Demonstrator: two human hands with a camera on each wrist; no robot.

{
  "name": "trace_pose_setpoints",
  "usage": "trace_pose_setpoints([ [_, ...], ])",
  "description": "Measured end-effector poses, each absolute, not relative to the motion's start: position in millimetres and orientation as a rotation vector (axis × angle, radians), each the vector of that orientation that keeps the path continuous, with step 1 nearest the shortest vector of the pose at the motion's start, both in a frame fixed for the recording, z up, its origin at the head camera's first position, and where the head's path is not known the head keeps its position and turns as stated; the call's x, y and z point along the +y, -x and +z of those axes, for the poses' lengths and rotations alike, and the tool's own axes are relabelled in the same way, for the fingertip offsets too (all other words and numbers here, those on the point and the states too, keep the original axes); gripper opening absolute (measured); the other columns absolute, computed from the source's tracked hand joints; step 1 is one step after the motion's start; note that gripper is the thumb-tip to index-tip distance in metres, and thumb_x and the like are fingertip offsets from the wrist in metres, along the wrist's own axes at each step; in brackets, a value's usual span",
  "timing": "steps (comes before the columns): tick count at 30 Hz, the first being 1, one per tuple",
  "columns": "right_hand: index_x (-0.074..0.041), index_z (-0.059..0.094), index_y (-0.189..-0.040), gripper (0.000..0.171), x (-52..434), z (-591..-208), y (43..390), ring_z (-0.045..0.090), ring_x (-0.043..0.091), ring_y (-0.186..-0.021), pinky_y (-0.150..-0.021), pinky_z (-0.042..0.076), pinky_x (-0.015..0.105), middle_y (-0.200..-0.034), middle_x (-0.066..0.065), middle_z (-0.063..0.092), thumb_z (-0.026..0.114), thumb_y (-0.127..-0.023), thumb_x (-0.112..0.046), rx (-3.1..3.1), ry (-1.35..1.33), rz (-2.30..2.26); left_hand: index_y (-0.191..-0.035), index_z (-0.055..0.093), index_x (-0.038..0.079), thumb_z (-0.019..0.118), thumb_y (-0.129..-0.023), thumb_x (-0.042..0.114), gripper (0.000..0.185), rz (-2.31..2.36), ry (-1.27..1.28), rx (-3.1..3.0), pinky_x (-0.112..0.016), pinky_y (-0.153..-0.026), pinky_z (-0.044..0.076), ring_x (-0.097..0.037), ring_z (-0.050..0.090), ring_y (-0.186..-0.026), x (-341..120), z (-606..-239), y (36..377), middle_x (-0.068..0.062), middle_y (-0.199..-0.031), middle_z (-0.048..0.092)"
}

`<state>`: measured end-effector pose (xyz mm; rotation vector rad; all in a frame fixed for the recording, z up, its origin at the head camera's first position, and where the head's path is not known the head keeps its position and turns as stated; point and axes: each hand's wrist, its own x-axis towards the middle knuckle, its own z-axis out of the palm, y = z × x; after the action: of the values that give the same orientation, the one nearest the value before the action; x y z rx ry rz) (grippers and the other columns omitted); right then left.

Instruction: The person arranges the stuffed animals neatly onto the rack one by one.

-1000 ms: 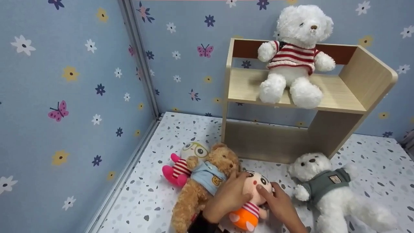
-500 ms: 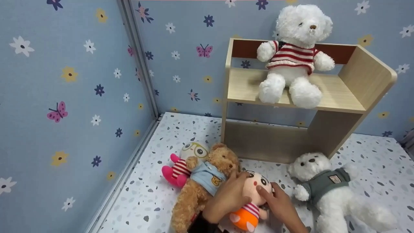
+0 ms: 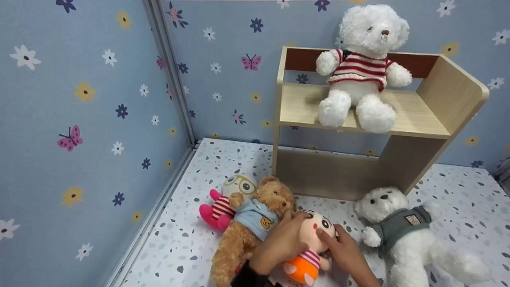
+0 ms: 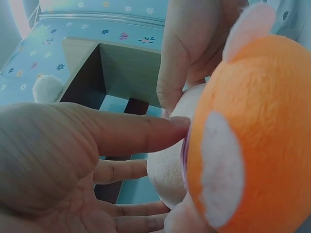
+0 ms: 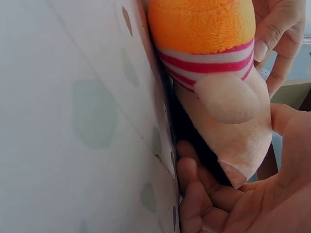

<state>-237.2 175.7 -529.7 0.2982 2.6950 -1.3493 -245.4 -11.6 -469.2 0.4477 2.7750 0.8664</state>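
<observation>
Doll [image 3: 312, 243] lies at floor's [image 3: 191, 243] near edge, touching brown bear [image 3: 249, 231]. Left hand [image 3: 279, 245] and right hand [image 3: 344, 249] curl fingers round its head from either side; best squeeze evenly, lift straight, clear of bear

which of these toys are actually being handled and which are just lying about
In hand:
orange-bottomed doll, held between the left hand and the right hand

Lying about:
brown teddy bear
pink doll with glasses
white bear in grey sweater
white bear in striped sweater on the wooden shelf
</observation>
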Motion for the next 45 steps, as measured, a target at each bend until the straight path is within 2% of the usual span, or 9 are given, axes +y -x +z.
trace_pose_setpoints([
  [12,-0.015,0.058,-0.120,0.064,177.1,-528.4,237.5,0.060,0.016,-0.096,-0.080,0.046,0.030,-0.114,0.006,0.067,0.056,-0.084,-0.067,2.603,-0.319,-1.416,-0.137,0.047,0.032,0.081,-0.071,0.021,0.075,0.920,-0.451,2.759,-0.038,-0.081,0.055,-0.028,0.064,-0.100,-11.7,-470.0,245.1,-0.010,-0.142,0.042],
  [21,-0.013,0.059,-0.117,0.059,178.1,-527.8,237.5,0.060,0.014,-0.088,-0.075,0.046,0.028,-0.104,0.004,0.069,0.058,-0.085,-0.063,2.585,-0.316,-1.456,-0.139,0.045,0.034,0.081,-0.072,0.022,0.077,0.905,-0.434,2.745,-0.041,-0.087,0.054,-0.031,0.061,-0.110,-10.1,-468.7,245.4,-0.013,-0.156,0.028],
  [28,-0.011,0.059,-0.118,0.059,180.9,-528.0,238.7,0.059,0.014,-0.089,-0.076,0.046,0.028,-0.105,0.005,0.068,0.058,-0.087,-0.061,2.564,-0.284,-1.491,-0.136,0.046,0.034,0.080,-0.075,0.028,0.071,0.964,-0.486,2.726,-0.034,-0.083,0.054,-0.022,0.062,-0.103,-10.6,-468.5,244.5,-0.004,-0.141,0.042],
  [33,-0.011,0.058,-0.118,0.060,181.1,-527.1,239.2,0.059,0.014,-0.087,-0.074,0.047,0.028,-0.104,0.005,0.067,0.057,-0.087,-0.061,2.550,-0.286,-1.492,-0.136,0.047,0.035,0.079,-0.076,0.033,0.068,0.973,-0.490,2.730,-0.036,-0.088,0.053,-0.024,0.061,-0.108,-10.6,-468.9,243.7,-0.004,-0.143,0.041],
  [41,-0.008,0.056,-0.119,0.061,181.5,-525.4,239.1,0.060,0.014,-0.079,-0.069,0.048,0.028,-0.095,0.004,0.068,0.058,-0.087,-0.060,2.496,-0.289,-1.553,-0.134,0.049,0.032,0.079,-0.076,0.035,0.066,1.008,-0.542,2.762,-0.036,-0.088,0.052,-0.024,0.061,-0.106,-10.5,-469.5,243.8,-0.002,-0.137,0.044],
  [45,-0.007,0.054,-0.124,0.063,182.1,-525.7,239.4,0.063,0.014,-0.081,-0.070,0.051,0.029,-0.099,0.006,0.068,0.058,-0.088,-0.059,2.444,-0.285,-1.604,-0.135,0.048,0.034,0.078,-0.076,0.035,0.066,1.008,-0.515,2.750,-0.037,-0.089,0.052,-0.023,0.060,-0.108,-9.9,-468.4,243.4,0.000,-0.139,0.044],
])
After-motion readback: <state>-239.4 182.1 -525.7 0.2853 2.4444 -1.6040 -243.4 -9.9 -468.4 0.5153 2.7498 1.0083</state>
